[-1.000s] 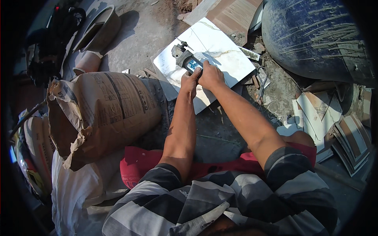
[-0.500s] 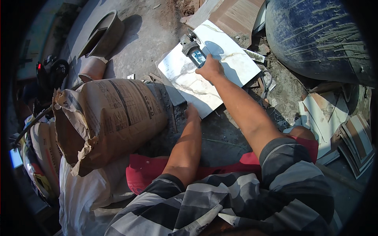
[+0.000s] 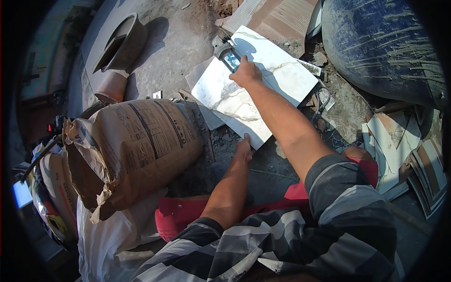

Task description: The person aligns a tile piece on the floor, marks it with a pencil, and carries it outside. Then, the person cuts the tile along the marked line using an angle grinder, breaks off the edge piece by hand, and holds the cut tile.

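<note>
Lying flat on the dirt ground, the white marble-pattern tile [image 3: 253, 89] rests beside a torn brown cement sack [image 3: 136, 145]; the right hand [image 3: 246, 74] is clenched around an angle grinder [image 3: 228, 54] set at the tile's far edge; the left hand [image 3: 244, 146] presses on the tile's near corner, grasping nothing; a blue drum [image 3: 385, 47] stands to the right; stacked tile offcuts [image 3: 404, 150] lie nearby.

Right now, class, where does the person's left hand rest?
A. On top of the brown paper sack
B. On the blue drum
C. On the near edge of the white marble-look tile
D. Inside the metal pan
C: the left hand presses on the near edge of the white tile, while the right hand grips the power tool at the tile's far side.
</note>
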### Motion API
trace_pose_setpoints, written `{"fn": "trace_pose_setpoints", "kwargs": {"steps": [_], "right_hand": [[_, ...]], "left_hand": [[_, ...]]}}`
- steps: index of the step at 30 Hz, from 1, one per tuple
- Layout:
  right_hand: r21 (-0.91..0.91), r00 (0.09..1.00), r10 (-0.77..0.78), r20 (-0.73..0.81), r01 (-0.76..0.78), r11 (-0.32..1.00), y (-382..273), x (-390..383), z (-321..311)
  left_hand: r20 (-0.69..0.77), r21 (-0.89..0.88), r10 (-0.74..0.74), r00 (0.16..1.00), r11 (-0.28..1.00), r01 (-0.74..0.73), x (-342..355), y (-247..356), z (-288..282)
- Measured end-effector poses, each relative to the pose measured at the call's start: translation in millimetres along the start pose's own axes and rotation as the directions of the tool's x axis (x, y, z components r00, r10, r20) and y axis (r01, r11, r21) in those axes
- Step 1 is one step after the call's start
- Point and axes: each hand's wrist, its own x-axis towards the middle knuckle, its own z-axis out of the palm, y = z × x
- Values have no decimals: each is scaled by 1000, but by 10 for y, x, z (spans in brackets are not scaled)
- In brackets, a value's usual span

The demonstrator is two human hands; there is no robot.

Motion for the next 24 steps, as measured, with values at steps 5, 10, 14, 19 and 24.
{"fn": "trace_pose_setpoints", "kwargs": {"steps": [5,10,14,19,24], "right_hand": [[-11,1000,-5,-8,5,1000,-38,110,-3],[-22,997,-51,53,52,998,-60,141,3],[-12,999,-32,33,33,999,-100,152,45],[15,999,-15,39,14,1000,-131,202,57],[-11,1000,7,23,-7,1000,-154,225,51]], "left_hand": [[-31,-114,21,999,993,-25,171,18,-22],[-71,-31,165,984,985,-167,234,47,-21],[-8,-15,55,998,998,-55,116,166,-62],[-69,-36,48,996,998,-51,63,215,-3],[-135,51,72,988,997,-65,102,237,33]]}}
